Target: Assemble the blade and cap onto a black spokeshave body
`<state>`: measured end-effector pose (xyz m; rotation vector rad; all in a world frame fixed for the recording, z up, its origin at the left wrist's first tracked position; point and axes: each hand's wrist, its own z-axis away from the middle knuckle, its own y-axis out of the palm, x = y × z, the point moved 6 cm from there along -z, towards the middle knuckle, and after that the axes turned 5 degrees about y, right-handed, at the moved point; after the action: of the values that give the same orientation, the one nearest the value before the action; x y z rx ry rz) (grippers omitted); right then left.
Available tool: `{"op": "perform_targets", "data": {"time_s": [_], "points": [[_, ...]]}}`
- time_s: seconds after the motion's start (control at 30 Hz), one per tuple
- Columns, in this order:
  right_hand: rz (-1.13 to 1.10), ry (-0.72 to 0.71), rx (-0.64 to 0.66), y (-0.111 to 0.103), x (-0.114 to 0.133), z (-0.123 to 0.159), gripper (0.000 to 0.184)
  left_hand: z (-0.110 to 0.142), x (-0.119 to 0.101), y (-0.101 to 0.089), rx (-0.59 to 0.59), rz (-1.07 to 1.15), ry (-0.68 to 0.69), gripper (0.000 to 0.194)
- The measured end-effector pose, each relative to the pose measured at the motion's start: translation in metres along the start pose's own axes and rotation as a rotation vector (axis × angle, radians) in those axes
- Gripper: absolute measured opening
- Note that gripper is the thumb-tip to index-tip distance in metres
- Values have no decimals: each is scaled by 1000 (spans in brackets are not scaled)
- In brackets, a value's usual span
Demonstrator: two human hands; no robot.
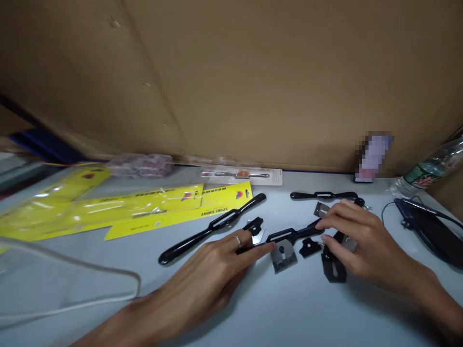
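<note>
Black spokeshave body flat on the table, steel blade just beside.

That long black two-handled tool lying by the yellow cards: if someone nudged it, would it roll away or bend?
The black spokeshave looks like rigid metal, so it probably would not bend. Its flat middle section likely stops it rolling. Its glossy handles may feel a bit slippery.
</note>
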<state>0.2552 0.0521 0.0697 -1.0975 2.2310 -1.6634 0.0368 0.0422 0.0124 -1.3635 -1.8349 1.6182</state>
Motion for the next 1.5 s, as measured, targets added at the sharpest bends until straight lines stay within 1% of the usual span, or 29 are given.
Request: {"op": "perform_targets", "data": {"time_s": [0.07,0.13,0.2,0.33,0.43,0.53,0.67,0.73,0.83,0.97,1.07,1.13,1.23,1.3,1.43,1.5], "points": [[40,16,77,0,-5,0,14,1,1,0,-22,1,15,57],[65,29,156,6,-7,1,12,1,1,-1,-43,-10,21,56],[102,57,205,14,-7,2,11,0,1,-2,-58,-19,26,55],[252,97,237,27,-9,4,11,-1,-1,-3,-63,-27,30,58],[281,87,237,32,-8,6,12,-1,0,-3,-64,-34,29,59],[182,117,245,35,-8,5,7,0,0,-3,-65,-30,37,60],[-43,226,296,37,-14,3,17,0,0,-1,-23,-24,22,63],[-152,235,304,37,-18,1,21,-1,0,0,0,-28,10,63],[-273,232,288,32,-21,-3,19,-2,-2,1,7,-45,6,64],[-421,378,282,27,-26,-5,12,-3,-3,1,-15,-49,3,67],[-527,410,275,26,-24,-6,12,-3,-4,-3,-43,-20,9,60],[-545,413,291,28,-24,-5,11,-4,-4,-4,-54,0,15,53],[-486,418,323,35,-28,-2,13,-3,-3,-4,-61,5,20,48],[-392,397,300,37,-29,0,16,-2,-3,-3,-69,1,19,49],[-140,294,230,37,-25,3,17,1,1,1,-66,-25,-19,49],[-54,270,241,37,-22,4,16,2,3,3,-44,-32,-44,46]]}}
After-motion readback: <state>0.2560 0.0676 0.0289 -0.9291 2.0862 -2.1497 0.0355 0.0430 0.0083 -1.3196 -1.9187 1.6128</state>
